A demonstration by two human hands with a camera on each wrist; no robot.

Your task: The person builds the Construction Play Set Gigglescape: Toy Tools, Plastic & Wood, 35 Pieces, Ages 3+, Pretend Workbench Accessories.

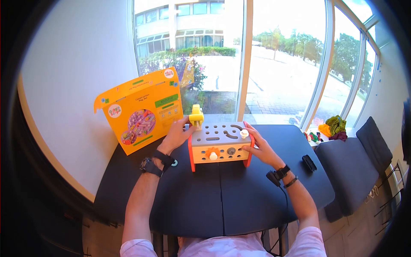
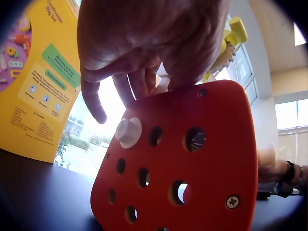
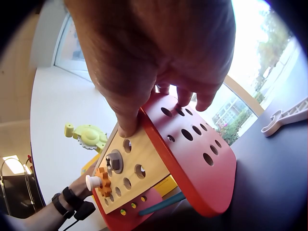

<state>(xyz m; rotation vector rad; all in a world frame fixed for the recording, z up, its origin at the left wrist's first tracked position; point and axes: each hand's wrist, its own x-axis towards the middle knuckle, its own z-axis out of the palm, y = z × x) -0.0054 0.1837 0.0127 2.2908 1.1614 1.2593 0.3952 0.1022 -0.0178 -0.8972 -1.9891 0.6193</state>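
A toy workbench [image 1: 219, 153] with red ends, a grey holed top and a pale wooden front stands on the black table. My left hand [image 1: 176, 136] grips its upper left corner, fingertips partly hidden behind the red end [image 2: 221, 149]. Right beside those fingers a yellow toy saw [image 1: 196, 113] with a toothed blade stands upright on the top. My right hand [image 1: 263, 150] holds the other end, thumb on the front panel and fingers over the red side [image 3: 192, 149]. An orange gear [image 3: 103, 183] with a white bolt and a grey nut [image 3: 114, 161] sit on the front.
An orange play-set box [image 1: 141, 107] leans behind the left arm. On the right of the black table [image 1: 188, 192] lies a small black case [image 1: 309, 163]. A pale toy wrench [image 3: 286, 116] lies beyond the bench's right end. Windows rise behind; a grey chair [image 1: 346, 167] stands at the right.
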